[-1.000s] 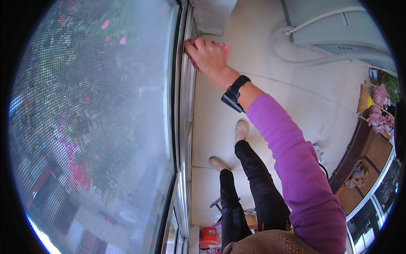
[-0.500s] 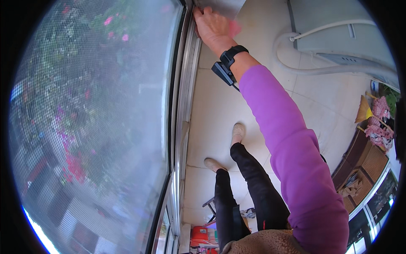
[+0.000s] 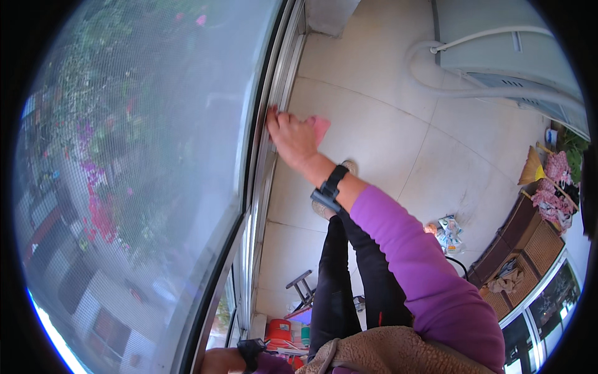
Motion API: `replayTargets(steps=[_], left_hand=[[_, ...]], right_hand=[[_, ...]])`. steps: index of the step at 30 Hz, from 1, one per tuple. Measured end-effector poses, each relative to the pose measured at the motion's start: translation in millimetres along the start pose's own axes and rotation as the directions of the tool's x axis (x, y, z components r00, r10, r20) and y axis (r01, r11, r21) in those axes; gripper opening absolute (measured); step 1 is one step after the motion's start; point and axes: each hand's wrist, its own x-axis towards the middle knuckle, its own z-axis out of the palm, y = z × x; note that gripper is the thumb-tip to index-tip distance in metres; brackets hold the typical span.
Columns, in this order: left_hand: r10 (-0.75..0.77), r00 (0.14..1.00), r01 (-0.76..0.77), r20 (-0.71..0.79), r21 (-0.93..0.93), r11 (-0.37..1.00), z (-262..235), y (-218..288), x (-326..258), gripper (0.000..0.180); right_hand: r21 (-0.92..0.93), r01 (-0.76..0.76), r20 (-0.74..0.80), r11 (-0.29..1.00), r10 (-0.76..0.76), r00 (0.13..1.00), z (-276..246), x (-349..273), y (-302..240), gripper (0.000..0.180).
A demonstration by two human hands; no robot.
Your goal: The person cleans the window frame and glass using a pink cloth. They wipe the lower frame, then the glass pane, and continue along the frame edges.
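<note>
My right hand (image 3: 291,138) is at the metal window frame (image 3: 262,159), its fingertips on the rail. A pink cloth (image 3: 320,128) sticks out from under its palm side, and the fingers are bent round it. Beside the hand stands a large mesh-screened window pane (image 3: 162,124), with greenery and pink flowers blurred beyond it. At the lower edge my left hand (image 3: 219,360) is only partly in view, close to the bottom of the frame; its fingers are hidden. Both wrists wear black straps with a small device.
Pale floor tiles (image 3: 355,81) lie below. A grey-green appliance (image 3: 486,43) with a white hose (image 3: 498,92) stands at far right. A broom (image 3: 532,167) leans near a brown cabinet (image 3: 529,249). Near my legs are a folding stool (image 3: 301,288) and a red container (image 3: 278,331).
My right hand has come down along the window frame toward me, with the pink cloth. My left hand has come into view at the lower edge. A plastic package shows on the floor.
</note>
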Motion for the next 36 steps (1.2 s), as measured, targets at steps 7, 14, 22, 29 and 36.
replayTargets(steps=[7, 14, 22, 29, 36], left_hand=[[0.016, 0.997, -0.019, -0.070, -0.046, 0.999, -13.0, 3.9, 15.3, 0.054], [0.049, 0.989, -0.059, -0.141, -0.067, 0.996, -32.7, 7.9, 32.5, 0.054], [0.109, 0.993, -0.108, -0.037, 0.008, 0.994, -47.5, 13.6, 39.6, 0.053], [0.047, 0.990, -0.068, -0.133, -0.156, 0.985, -32.8, 16.1, 38.4, 0.046], [0.056, 0.986, -0.036, -0.154, 0.134, 0.990, -58.9, 17.4, 42.7, 0.049]], right_hand=[[0.187, 0.103, 0.192, 0.977, -0.140, 0.971, -4.3, -107.7, -87.4, 0.038], [0.724, -0.307, 0.619, 0.618, -0.387, 0.684, -17.4, -167.4, -89.0, 0.028], [0.336, -0.834, 0.744, -0.438, -0.420, 0.520, -53.0, -194.7, -18.9, 0.033], [0.161, -0.755, 0.679, -0.635, -0.483, 0.552, -70.0, -144.9, 0.9, 0.035], [0.309, -0.825, 0.707, -0.473, -0.465, 0.532, -65.1, -103.4, 22.2, 0.036]])
